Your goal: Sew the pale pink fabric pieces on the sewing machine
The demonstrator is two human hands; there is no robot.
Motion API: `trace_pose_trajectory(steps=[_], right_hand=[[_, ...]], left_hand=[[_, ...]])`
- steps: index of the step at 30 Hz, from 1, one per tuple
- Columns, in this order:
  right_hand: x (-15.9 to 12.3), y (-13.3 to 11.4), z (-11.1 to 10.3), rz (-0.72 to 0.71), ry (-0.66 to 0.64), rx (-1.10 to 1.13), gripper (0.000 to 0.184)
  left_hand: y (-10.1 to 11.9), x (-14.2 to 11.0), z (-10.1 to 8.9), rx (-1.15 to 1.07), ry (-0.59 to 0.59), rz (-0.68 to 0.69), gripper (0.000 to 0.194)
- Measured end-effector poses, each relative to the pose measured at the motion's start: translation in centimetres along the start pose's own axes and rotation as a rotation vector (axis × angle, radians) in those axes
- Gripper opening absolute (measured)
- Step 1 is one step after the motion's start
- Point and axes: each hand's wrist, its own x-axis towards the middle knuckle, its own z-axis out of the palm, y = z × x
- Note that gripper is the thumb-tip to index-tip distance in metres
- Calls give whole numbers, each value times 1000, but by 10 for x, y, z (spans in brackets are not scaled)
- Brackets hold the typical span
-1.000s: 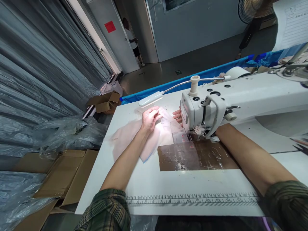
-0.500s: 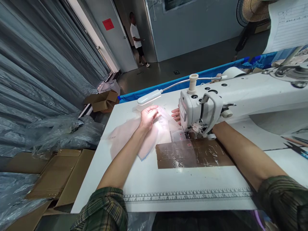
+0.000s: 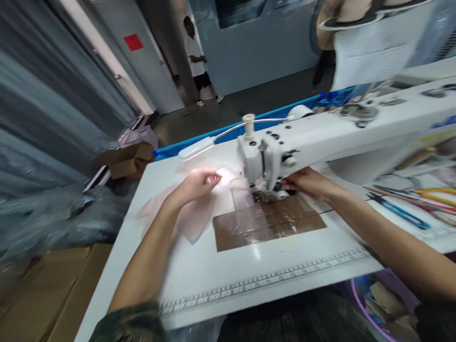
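Observation:
My left hand (image 3: 199,183) lies on a thin pale pink fabric (image 3: 192,218) left of the needle, its fingers pinched together on the cloth under the lamp's glare. My right hand (image 3: 306,183) has come round to the front of the white sewing machine head (image 3: 260,156). Its fingers are curled against the lower right of the head, by a dark part I cannot make out. A clear piece of the fabric sits under the needle on the brown taped plate (image 3: 278,221). The whole view is smeared by motion.
A gooseneck lamp (image 3: 195,148) hangs over the white table (image 3: 221,266), which has a printed ruler (image 3: 270,279) along its front. Scissors and tools (image 3: 406,213) lie at the right. Cardboard boxes (image 3: 124,159) stand at the left. A person (image 3: 194,57) stands in the far doorway.
My right hand moved from behind the machine head to its front right. My head turned, shifting the scene left. The left hand stays on the fabric.

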Motion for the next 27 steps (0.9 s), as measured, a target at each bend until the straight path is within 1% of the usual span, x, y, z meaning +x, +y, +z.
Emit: trace_pose_trajectory(steps=[2,3,4,5,6,8,10,12,14,16,17,20,22,23,27], right_hand=[[-28,-7,-26,44,-48,-81,38],[-41,-11,-38,28,-16,-134,39],[-53,-15,-51,-33,84,-200,39],[-62,-19,-63,-119,226,-272,37],[-69,-22,-76,-204,390,-335,35],[-76,-29,-100,-312,674,-406,34],[-75,-34,-123,-354,878,-427,36],[-70,-37,-142,-367,1013,-440,41],[-63,-39,-158,-359,1082,-458,49],[-57,-40,-170,-336,1090,-485,52],[-55,-40,-175,-321,1079,-500,52],[-48,-41,-185,-266,1038,-552,51],[-43,-43,-187,-221,1041,-590,51],[-40,-44,-187,-198,1050,-607,51],[-27,-48,-183,-122,1100,-647,50]], left_hand=[[32,-16,14,115,-372,120,14],[46,-22,26,130,-508,190,19],[58,-26,40,146,-545,268,24],[69,-27,57,159,-511,360,28],[79,-24,75,163,-426,457,35],[100,-10,114,172,-311,636,47],[124,14,153,188,-258,766,54],[148,43,189,197,-202,854,56],[167,73,223,202,-136,924,54],[176,98,253,246,-107,932,51],[177,108,267,280,-108,914,49],[169,126,300,394,-84,771,41],[161,130,312,433,-75,721,44],[157,131,316,439,-76,719,47],[148,133,320,442,-90,728,55]])
